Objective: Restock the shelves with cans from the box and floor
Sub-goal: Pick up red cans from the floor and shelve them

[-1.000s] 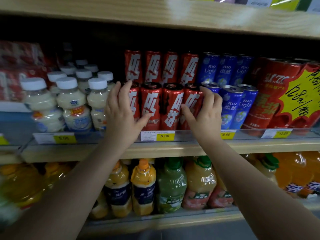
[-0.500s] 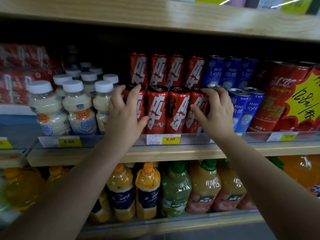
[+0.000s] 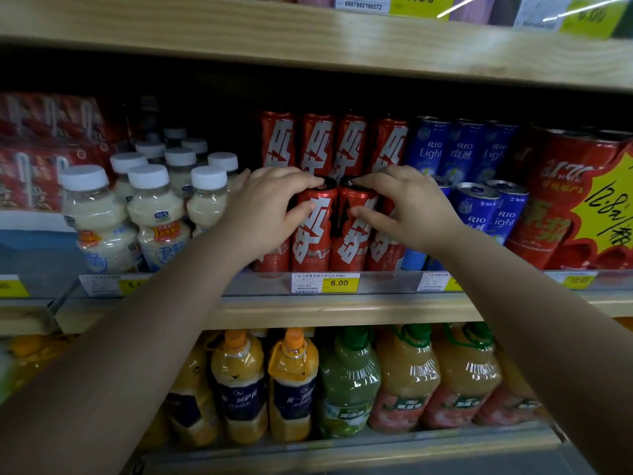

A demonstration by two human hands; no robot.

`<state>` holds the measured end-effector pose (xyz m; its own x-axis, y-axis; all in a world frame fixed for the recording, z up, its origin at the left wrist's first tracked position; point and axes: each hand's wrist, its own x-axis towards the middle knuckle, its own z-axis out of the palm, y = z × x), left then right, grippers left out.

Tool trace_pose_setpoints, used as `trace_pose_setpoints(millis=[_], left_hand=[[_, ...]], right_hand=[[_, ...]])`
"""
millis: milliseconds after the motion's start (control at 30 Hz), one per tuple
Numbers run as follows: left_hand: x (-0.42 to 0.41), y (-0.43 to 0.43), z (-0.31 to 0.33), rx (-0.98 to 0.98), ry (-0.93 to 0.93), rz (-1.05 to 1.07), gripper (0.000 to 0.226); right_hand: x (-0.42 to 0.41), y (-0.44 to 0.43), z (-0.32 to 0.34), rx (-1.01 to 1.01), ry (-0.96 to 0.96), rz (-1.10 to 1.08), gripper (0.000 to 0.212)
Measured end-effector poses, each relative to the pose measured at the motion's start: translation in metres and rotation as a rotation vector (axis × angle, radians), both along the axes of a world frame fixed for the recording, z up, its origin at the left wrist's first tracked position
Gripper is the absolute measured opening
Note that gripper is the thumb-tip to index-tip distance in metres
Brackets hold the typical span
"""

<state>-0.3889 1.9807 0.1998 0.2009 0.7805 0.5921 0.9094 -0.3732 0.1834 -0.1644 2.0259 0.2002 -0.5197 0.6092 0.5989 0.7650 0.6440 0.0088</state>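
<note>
On the middle shelf, at the fingers: front row of red cans [image 3: 313, 231], upright, side by side behind the price rail.
Left hand [image 3: 263, 214]: curled over the top of one front red can; fingers [image 3: 301, 181] on its rim, thumb against its side, closed around that can.
Right hand [image 3: 407, 209]: curled over the neighbouring front can [image 3: 352, 234]; fingers [image 3: 368, 181] on the rim, thumb on the side, likewise closed around it.
Between the two hands: the two gripped cans stand touching each other.
Behind the fingers: a second, raised row of red cans [image 3: 317, 144], upright.
Left of the left hand: white-capped milk bottles [image 3: 156, 214], just beside the cans.
Right of the right hand: blue cans [image 3: 476, 207], then large red packs with a yellow price star [image 3: 603, 207].
Below the hands: price label [image 3: 325, 282] reading 6.00 on the shelf [image 3: 342, 311] edge.
Lower shelf: juice bottles [image 3: 293, 385], orange, green and pink.
</note>
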Motion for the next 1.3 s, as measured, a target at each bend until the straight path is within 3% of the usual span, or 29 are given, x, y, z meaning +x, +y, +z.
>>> trace_pose_setpoints(millis=[333, 500, 567, 633, 733, 867, 1000, 1200, 1300], left_hand=[[0.005, 0.0, -0.008, 0.054, -0.057, 0.04, 0.039], [-0.001, -0.001, -0.011, 0.067, 0.048, 0.036, 0.046], [-0.003, -0.008, -0.018, 0.154, 0.034, 0.013, 0.048], [-0.007, -0.023, -0.035, 0.3, -0.096, -0.01, 0.042], [-0.018, -0.049, -0.088, 0.453, -0.208, -0.005, 0.024], [-0.036, -0.09, -0.184, 0.288, -0.115, -0.003, 0.015], [-0.063, -0.146, -0.248, 0.135, -0.114, 0.062, 0.02], [-0.141, -0.225, -0.266, -0.121, -0.102, 0.415, 0.029], [-0.183, -0.274, -0.259, -0.357, 0.025, 0.539, 0.035]], right_hand=[[-0.006, 0.004, -0.008, 0.147, 0.018, -0.003, 0.054], [-0.01, 0.002, -0.006, 0.296, 0.001, -0.015, 0.052], [-0.023, -0.005, -0.01, 0.41, 0.109, 0.027, 0.041], [-0.041, -0.016, -0.024, 0.477, 0.255, 0.116, 0.028], [-0.068, -0.033, -0.068, 0.418, 0.345, 0.274, 0.022], [-0.095, -0.058, -0.145, 0.303, 0.423, 0.376, 0.009], [-0.137, -0.095, -0.207, 0.232, 0.455, 0.513, 0.016], [-0.235, -0.138, -0.265, -0.073, 0.419, 0.726, 0.018], [-0.282, -0.165, -0.265, -0.259, 0.416, 0.771, 0.02]])
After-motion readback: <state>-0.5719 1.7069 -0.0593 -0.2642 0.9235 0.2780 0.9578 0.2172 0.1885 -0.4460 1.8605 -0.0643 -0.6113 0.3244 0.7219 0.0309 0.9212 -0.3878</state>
